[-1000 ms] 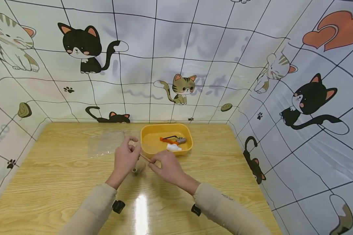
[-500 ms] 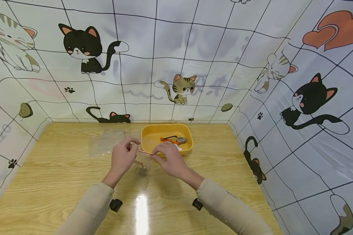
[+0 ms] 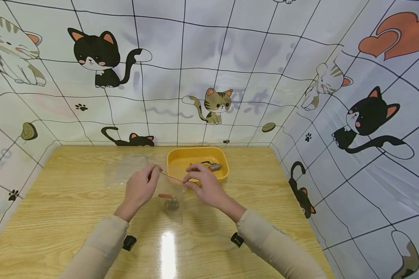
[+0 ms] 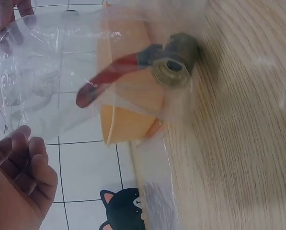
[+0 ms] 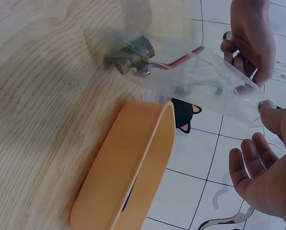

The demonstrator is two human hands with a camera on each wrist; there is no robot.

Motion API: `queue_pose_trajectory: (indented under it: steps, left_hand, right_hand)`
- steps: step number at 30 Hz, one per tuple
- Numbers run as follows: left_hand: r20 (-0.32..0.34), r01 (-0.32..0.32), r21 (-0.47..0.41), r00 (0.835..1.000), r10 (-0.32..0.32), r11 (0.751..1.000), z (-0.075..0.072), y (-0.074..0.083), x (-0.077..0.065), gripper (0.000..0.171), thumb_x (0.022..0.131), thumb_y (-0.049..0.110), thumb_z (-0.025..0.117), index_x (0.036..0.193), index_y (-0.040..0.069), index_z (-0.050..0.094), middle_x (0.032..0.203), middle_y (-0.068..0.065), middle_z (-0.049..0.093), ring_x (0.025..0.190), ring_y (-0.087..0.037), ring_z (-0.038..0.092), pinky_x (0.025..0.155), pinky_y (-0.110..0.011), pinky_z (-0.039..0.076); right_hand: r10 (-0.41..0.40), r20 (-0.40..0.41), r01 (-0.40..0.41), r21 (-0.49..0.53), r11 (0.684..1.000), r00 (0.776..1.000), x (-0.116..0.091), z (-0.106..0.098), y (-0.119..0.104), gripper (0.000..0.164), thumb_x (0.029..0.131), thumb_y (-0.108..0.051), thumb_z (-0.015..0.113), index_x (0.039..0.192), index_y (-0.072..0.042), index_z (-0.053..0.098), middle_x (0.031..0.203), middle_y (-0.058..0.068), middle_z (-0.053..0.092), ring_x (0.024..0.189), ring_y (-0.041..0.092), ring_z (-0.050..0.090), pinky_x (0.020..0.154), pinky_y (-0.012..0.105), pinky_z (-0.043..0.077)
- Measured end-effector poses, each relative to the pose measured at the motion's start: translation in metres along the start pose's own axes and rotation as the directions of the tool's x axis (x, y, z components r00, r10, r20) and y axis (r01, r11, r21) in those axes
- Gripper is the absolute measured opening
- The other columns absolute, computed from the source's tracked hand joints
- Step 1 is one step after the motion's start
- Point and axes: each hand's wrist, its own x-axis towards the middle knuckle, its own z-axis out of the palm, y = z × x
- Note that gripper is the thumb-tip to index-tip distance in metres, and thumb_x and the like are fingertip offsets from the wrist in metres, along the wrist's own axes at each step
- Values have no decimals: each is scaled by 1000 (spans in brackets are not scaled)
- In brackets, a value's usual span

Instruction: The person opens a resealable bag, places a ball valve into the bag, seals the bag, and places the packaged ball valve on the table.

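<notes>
A clear zip bag (image 3: 174, 188) hangs between the two hands, its red zip line stretched along the top. Inside it, at the bottom, lies a brass-coloured ball valve (image 4: 176, 67) with a red lever handle (image 4: 109, 79). The left hand (image 3: 142, 186) pinches the bag's upper left corner. At the opposite corner the right hand (image 3: 206, 186) pinches the top edge between thumb and finger. The right wrist view shows the valve low in the bag, close to the tabletop; whether it touches is unclear.
Just behind the hands stands a yellow plastic bin (image 3: 224, 176). It holds a grey cylindrical piece (image 3: 214, 167) and a dark, thin handle-like part. Another clear bag (image 3: 116, 172) lies flat left of the bin. A cat-patterned sheet (image 3: 167, 89) walls in the wooden table (image 3: 73, 217).
The hands have moved apart, the left leftward and the right rightward, pulling the bag's top edge taut. The valve in the bag has shifted right and now hangs in full view between the hands.
</notes>
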Motion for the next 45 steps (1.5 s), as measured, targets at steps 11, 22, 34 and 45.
queue_pose_trajectory:
  steps: [11,22,34,45]
  left_hand:
    - [49,-27,17,998,26,999,-3,-7,0,29,103,32,37,108,20,63,117,-3,57,95,-22,60,73,-42,49]
    - [46,-69,-58,996,72,996,-4,-8,1,21,101,26,45,103,17,63,105,-3,66,97,-19,61,74,-36,50]
    - [10,-135,-104,990,137,985,-2,-7,0,11,98,21,54,99,16,64,97,0,66,88,-13,59,70,-31,52]
    - [-45,-267,-148,964,263,952,2,0,-3,7,97,16,61,100,12,66,94,1,66,84,-11,58,67,-27,51]
  right_hand:
    - [21,30,-21,6,1000,999,0,-5,9,11,96,-24,61,99,-17,69,112,1,66,104,17,62,87,36,53]
    - [54,22,-54,-17,998,998,1,-7,18,12,97,-24,60,102,-18,68,100,-4,69,89,11,61,81,32,53]
    - [127,2,-127,18,992,992,-2,-9,28,10,96,-20,60,102,-19,69,97,-6,70,84,8,61,76,26,52]
    - [178,19,-179,73,981,984,-2,-11,40,13,98,-17,59,105,-11,67,97,1,70,84,10,60,77,27,52]
